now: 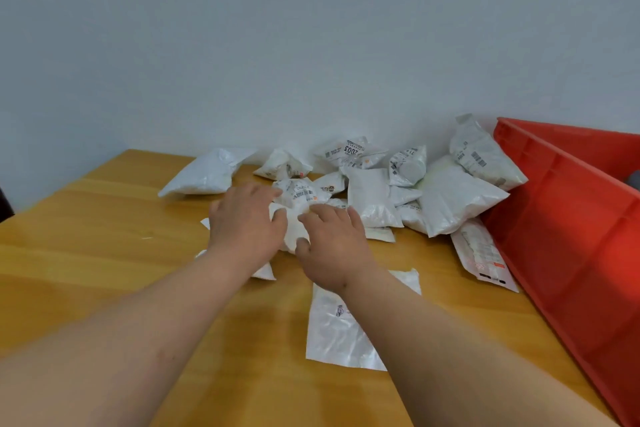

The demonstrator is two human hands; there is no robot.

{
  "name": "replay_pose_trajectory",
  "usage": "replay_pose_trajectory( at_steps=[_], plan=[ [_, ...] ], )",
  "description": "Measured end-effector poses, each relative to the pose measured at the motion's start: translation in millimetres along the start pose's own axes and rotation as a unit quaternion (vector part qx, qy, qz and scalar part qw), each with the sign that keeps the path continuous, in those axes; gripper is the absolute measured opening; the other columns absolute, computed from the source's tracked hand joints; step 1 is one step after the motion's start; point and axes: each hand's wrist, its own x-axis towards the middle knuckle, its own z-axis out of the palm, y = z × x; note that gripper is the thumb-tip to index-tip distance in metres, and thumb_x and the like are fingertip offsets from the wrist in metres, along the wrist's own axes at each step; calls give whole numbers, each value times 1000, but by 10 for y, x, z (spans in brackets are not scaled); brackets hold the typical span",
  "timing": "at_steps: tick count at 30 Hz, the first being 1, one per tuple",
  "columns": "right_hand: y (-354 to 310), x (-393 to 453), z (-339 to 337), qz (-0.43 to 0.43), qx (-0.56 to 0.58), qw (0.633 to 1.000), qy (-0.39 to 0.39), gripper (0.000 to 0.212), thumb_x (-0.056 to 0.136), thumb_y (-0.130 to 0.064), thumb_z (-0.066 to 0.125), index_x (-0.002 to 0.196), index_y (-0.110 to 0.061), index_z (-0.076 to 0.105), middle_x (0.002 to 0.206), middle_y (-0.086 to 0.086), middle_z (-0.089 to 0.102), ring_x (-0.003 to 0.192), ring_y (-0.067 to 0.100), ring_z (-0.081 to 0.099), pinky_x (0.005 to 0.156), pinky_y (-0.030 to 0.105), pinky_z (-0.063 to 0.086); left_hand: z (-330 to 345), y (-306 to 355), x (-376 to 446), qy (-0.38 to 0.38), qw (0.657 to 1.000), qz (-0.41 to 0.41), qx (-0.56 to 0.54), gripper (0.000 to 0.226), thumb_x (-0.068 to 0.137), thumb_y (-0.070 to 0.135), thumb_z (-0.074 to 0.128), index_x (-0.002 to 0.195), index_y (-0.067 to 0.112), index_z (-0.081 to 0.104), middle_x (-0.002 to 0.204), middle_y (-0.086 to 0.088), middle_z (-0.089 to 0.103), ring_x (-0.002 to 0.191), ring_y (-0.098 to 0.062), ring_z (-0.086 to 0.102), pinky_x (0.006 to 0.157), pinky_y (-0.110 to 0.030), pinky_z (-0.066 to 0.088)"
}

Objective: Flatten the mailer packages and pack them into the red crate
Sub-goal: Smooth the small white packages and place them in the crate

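A small white mailer (294, 222) lies on the wooden table in front of a heap of puffy white mailers (377, 184) by the wall. My left hand (246, 222) rests on its left side with the fingers spread. My right hand (332, 243) lies on its right side, fingers slightly bent over the top and thumb against its near edge. A flat white mailer (332, 333) lies on the table under my right forearm. The red crate (568, 236) stands at the right; its inside is mostly out of sight.
A large puffy mailer (204, 172) sits apart at the left of the heap. A flat labelled mailer (483, 256) lies against the crate's wall. The wooden table (86, 253) meets a pale wall at the back.
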Motion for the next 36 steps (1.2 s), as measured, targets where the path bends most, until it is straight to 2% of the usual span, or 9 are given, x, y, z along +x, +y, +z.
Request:
replay_pose_trajectory(
  at_steps=[4,10,16,20,24,27,31,34,36],
  plan=[
    [-299,498,36,-27,12,1000,-3,48,98,-32,41,145,-20,45,158,2,31,146,24,22,121,47,0,-56,-506,342,-17,994,-102,24,42,98,39,41,138,34,51,145,2,44,134,-25,38,107,-44,28],
    [-515,1141,182,-27,12,999,-34,46,99,-35,39,141,-19,49,154,3,34,143,28,27,122,50,6,74,-1015,827,-136,970,-178,98,48,101,42,24,143,36,46,161,9,18,145,-22,19,113,-46,21],
    [-571,1581,341,-11,42,998,-39,43,98,-33,41,137,-19,53,151,3,37,140,29,30,120,49,15,285,-1219,1190,-255,942,-95,195,56,97,22,31,146,50,34,162,12,-17,150,-22,-15,118,-55,-2],
    [-538,1669,479,-11,47,998,-35,43,98,-33,41,137,-19,53,151,3,37,141,28,30,120,49,16,425,-1296,1236,-285,925,-34,249,66,95,16,35,148,54,23,159,9,-27,148,-25,-21,115,-59,-9],
    [-512,1645,533,-3,43,998,-38,43,99,-34,41,139,-18,51,152,3,36,141,27,29,120,47,15,492,-1341,1189,-256,932,-31,255,69,96,16,35,155,39,6,161,11,-23,150,-22,-16,117,-59,-5],
    [-523,1567,494,1,46,998,-41,42,99,-32,42,138,-18,51,154,4,34,142,27,28,120,49,15,376,-1346,1155,-191,955,-24,228,65,99,21,32,156,31,2,162,10,-17,150,-18,-11,117,-59,-1],
    [-559,1421,349,0,37,999,-20,41,99,-31,43,136,-17,54,150,4,38,139,27,33,119,47,17,-16,-1275,1142,7,998,13,58,54,103,28,36,154,19,23,164,2,11,148,-20,18,116,-49,24],
    [-597,1265,180,-9,28,999,14,40,98,-29,44,134,-16,55,146,4,42,135,28,37,118,44,20,-402,-1060,1067,126,985,14,-116,47,100,23,50,146,15,43,157,-1,31,138,-14,37,108,-26,29],
    [-615,1142,26,-18,33,998,43,41,97,-27,45,135,-15,55,144,4,44,131,29,40,115,41,25,-625,-903,997,175,967,-17,-183,42,97,22,57,138,17,53,146,1,46,116,-7,50,99,-19,31]
  ],
)
